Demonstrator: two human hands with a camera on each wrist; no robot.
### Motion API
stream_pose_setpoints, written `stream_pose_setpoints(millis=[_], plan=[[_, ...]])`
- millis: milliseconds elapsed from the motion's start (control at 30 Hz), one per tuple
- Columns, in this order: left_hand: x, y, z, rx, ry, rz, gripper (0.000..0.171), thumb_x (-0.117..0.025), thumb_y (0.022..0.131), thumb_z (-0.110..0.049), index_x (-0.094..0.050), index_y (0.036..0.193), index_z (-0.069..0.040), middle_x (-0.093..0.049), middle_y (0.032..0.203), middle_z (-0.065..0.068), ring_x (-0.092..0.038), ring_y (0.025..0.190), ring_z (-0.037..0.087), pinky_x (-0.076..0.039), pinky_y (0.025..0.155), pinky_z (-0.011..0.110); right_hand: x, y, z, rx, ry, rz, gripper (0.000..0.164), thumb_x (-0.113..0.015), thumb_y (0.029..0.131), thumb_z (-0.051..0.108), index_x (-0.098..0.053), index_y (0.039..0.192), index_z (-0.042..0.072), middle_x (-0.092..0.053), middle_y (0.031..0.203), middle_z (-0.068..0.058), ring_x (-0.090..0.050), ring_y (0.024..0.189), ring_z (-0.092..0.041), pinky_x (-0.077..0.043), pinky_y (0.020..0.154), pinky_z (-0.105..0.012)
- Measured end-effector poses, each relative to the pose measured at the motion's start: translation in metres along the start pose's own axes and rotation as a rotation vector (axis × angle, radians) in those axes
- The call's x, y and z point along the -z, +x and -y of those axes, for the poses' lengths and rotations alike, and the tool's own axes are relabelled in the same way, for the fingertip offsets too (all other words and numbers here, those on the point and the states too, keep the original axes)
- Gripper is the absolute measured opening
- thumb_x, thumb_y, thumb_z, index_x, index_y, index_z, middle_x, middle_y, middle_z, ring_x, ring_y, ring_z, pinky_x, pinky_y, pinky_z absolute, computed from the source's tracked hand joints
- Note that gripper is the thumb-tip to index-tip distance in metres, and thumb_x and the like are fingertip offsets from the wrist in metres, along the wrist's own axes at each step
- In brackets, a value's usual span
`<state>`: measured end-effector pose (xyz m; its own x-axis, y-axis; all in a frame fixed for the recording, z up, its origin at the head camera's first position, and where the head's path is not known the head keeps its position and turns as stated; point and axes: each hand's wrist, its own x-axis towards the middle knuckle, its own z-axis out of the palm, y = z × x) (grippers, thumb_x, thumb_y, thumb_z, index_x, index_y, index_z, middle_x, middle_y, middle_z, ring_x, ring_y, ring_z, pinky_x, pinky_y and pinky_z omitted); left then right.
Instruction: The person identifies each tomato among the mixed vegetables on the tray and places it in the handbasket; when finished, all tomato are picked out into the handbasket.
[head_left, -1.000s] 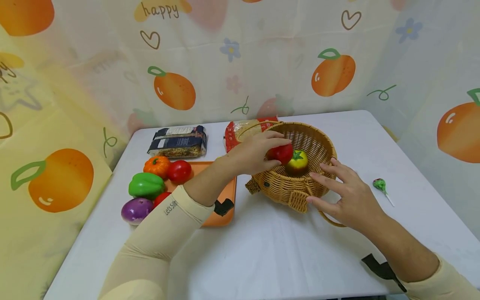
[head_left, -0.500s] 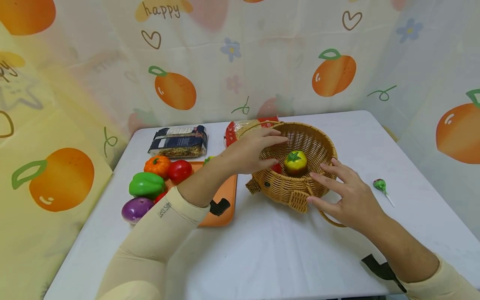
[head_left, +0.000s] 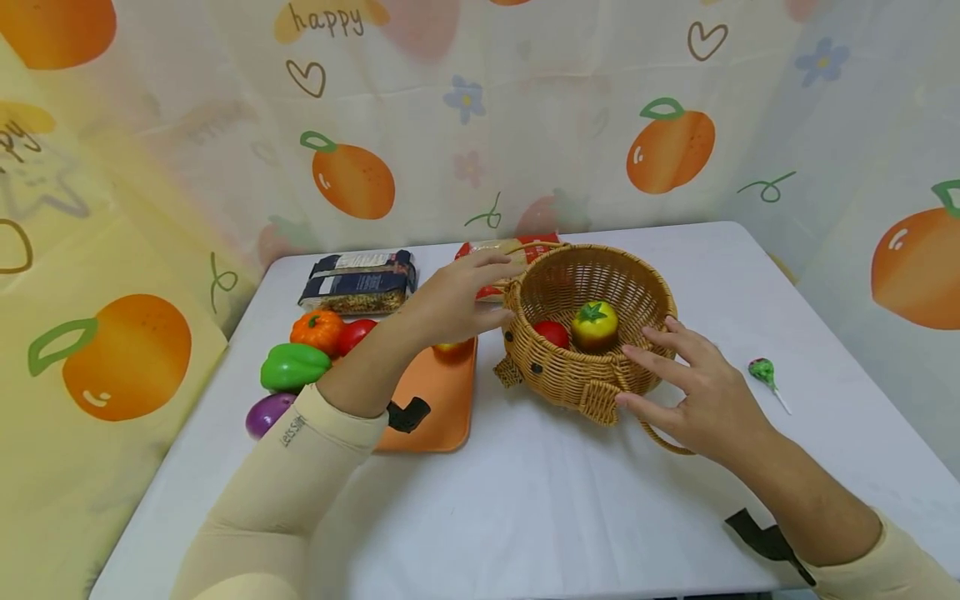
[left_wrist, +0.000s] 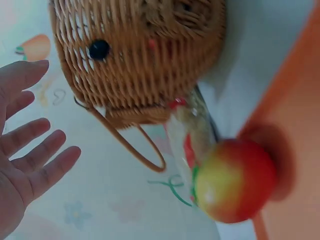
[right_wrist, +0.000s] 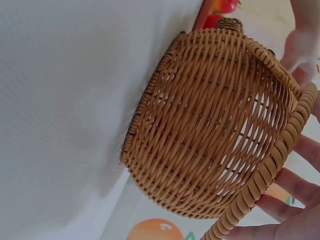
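Observation:
My left hand [head_left: 461, 302] hangs in the air just left of the wicker basket [head_left: 562, 377]. Its fingers are extended and nothing is in them, as the left wrist view also shows. Inside the basket lie a round red fruit or vegetable [head_left: 552, 334] and a yellow one [head_left: 595, 323] with a green star-shaped top and dark base. My right hand [head_left: 701, 396] is at the basket's right rim, fingers spread and loosely bent; light contact is hard to tell. A yellow-red apple-like fruit [left_wrist: 235, 180] is by the orange tray [head_left: 435, 400], below the left hand.
Left of and on the tray are an orange pumpkin [head_left: 318, 332], a green bell pepper [head_left: 294, 367], a purple eggplant [head_left: 267, 414] and a red tomato-like item [head_left: 356, 335]. A dark packet [head_left: 358, 283] and a red packet [head_left: 542, 248] lie behind. A lollipop [head_left: 763, 372] is at right.
My left hand let go of the red item inside the basket, then moved left, out over the rim. The right hand has stayed at the basket's right side.

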<state>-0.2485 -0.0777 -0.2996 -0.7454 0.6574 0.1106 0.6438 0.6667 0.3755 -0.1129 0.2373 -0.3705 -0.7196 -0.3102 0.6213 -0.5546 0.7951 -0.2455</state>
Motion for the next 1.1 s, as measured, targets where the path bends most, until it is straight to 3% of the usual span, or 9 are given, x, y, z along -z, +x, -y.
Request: stream_pose_setpoints(millis=[267,600,833,1100], plan=[[-0.007,-0.014,0.03,0.132,0.032,0.021,0.057,-0.074,0.094,-0.033,-0.057,0.147,-0.022,-0.05,0.152,0.007,-0.048,0.139,0.031,-0.043,0.114,0.05,0.0,0.0,0.0,0.004,0.002,-0.004,0.076,-0.046,0.091,0.078,-0.077,0.121,0.015,-0.068,0.128,-0.018,-0.052,0.132,-0.048,-0.054,0.086,-0.067],[-0.017,-0.024,0.056,0.273,0.102,0.151,0.057,-0.076,0.092,-0.032,-0.06,0.144,-0.017,-0.049,0.151,0.013,-0.047,0.138,0.036,-0.044,0.113,0.053,-0.001,0.0,-0.001,0.004,0.001,-0.007,0.076,-0.046,0.091,0.078,-0.077,0.122,0.016,-0.068,0.128,-0.016,-0.052,0.133,-0.047,-0.055,0.083,-0.067],[-0.029,-0.028,0.071,0.275,0.113,0.251,0.053,-0.079,0.089,-0.022,-0.065,0.139,-0.016,-0.055,0.144,0.017,-0.056,0.123,0.037,-0.051,0.105,0.051,0.0,-0.001,-0.001,-0.006,0.004,0.005,0.074,-0.049,0.09,0.078,-0.077,0.122,0.017,-0.068,0.129,-0.016,-0.052,0.134,-0.046,-0.055,0.085,-0.067],[-0.037,-0.026,0.076,0.3,0.079,0.258,0.052,-0.08,0.088,-0.015,-0.065,0.138,-0.02,-0.056,0.141,0.012,-0.057,0.12,0.032,-0.052,0.104,0.049,0.0,0.0,-0.001,-0.01,0.008,0.007,0.077,-0.047,0.089,0.079,-0.077,0.122,0.016,-0.068,0.129,-0.016,-0.051,0.134,-0.046,-0.053,0.088,-0.068]])
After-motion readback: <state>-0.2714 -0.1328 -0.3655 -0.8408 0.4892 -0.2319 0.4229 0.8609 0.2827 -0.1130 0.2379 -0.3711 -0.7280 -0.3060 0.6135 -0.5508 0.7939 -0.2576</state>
